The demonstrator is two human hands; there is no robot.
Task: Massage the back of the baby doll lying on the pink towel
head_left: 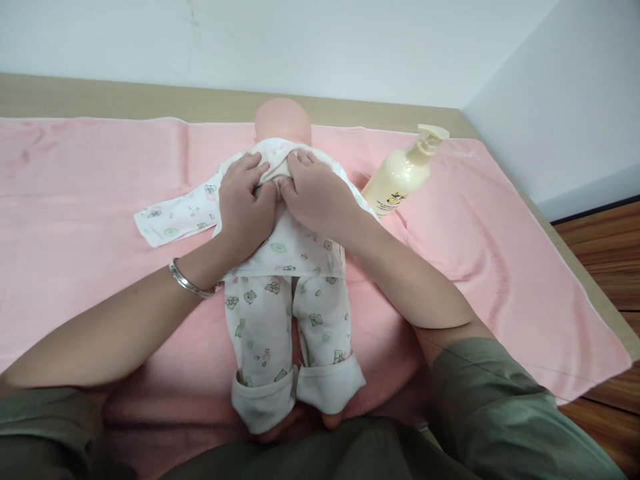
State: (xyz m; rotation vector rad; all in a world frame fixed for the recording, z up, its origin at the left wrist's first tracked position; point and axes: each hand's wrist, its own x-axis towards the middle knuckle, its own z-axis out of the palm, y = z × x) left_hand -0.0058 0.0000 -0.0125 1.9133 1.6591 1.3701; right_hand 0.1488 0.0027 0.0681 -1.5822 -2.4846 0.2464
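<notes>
A baby doll lies stretched out, its bare smooth head pointing away from me. It wears a white printed shirt and matching trousers with turned-up cuffs. My left hand rests on the upper part of the shirt, with fingers and thumb closed on the cloth. Beside it, my right hand pinches a raised fold of the same shirt near the neck. The thumbs almost meet over a small dark gap in the cloth. One sleeve spreads out to the left; my right forearm partly covers the other side.
A pink towel lies under the doll on a light wooden table. To the right, a pale yellow pump bottle leans at a tilt. White walls border the back and right. Wooden flooring or panelling shows at lower right.
</notes>
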